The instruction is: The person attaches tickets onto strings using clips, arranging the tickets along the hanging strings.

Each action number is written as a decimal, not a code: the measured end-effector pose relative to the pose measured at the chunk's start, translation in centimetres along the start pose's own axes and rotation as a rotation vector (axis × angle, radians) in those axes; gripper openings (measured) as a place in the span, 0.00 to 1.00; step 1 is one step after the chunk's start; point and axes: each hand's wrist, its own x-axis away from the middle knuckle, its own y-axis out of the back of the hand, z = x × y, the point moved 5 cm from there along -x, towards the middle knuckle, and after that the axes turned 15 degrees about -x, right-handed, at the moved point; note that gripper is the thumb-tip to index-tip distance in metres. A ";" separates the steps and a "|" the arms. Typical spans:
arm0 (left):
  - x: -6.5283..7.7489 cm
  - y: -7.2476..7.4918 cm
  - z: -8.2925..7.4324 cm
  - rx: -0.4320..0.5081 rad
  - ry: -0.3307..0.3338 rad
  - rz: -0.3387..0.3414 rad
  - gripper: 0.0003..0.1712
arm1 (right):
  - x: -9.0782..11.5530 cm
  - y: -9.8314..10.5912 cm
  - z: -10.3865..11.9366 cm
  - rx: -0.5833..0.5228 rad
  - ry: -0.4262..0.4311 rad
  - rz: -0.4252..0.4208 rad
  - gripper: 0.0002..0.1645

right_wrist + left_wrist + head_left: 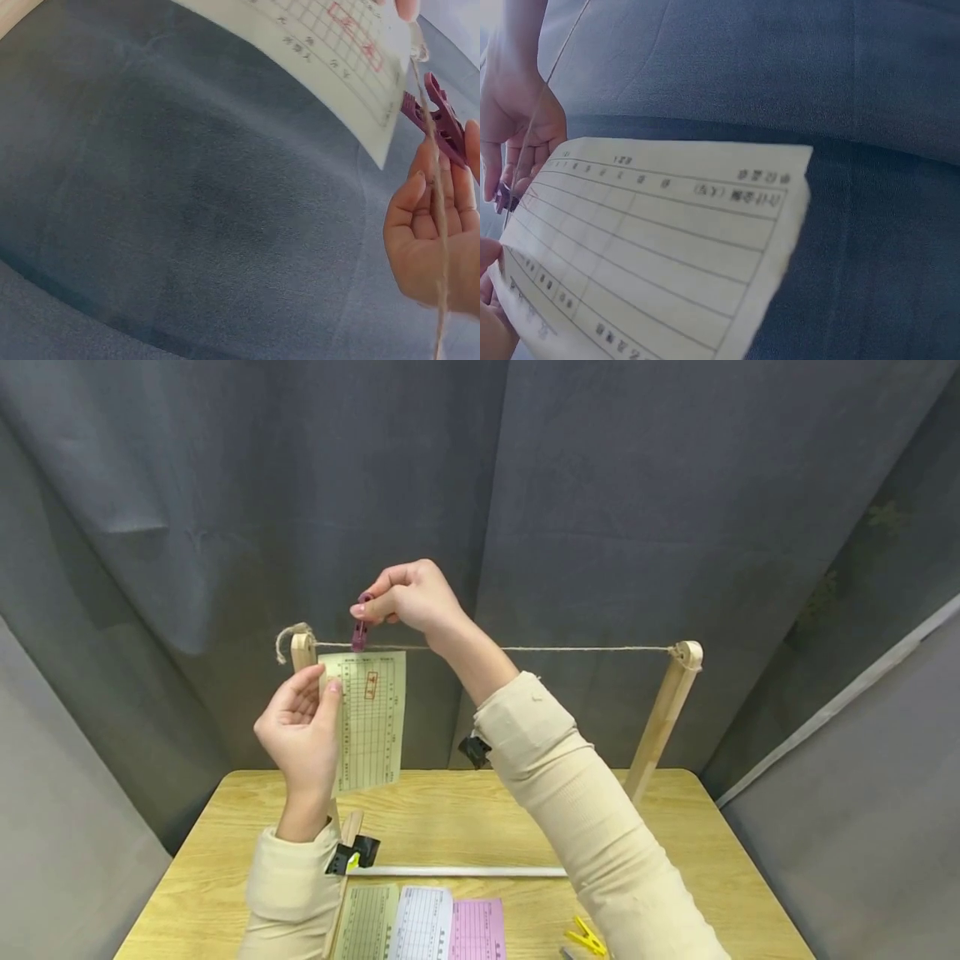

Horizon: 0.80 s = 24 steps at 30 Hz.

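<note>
My left hand (306,727) pinches a pale yellow-green printed form (371,739) near its upper left corner. The sheet hangs upright just below a twine line (585,649), and a red stamp shows on its upper part. Above the sheet's top edge, my right hand (422,597) pinches a purple clothespin (360,632) by its upper end, jaws pointing down at the twine. In the right wrist view the clothespin (442,120) lies beside the twine, near the form's (330,60) edge. The left wrist view has the form (652,225) filling its middle.
Wooden posts (660,718) hold the twine at both ends. On the table (465,818) lie a green form (367,918), a white form (420,922) and a pink form (478,927), side by side. A white rod (465,872) runs behind them. Yellow clothespins (587,937) lie by the right sleeve.
</note>
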 end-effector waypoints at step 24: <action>0.0 0.5 0.3 -0.047 0.022 -0.033 0.10 | 1.1 -1.0 -1.6 0.158 -0.123 0.170 0.17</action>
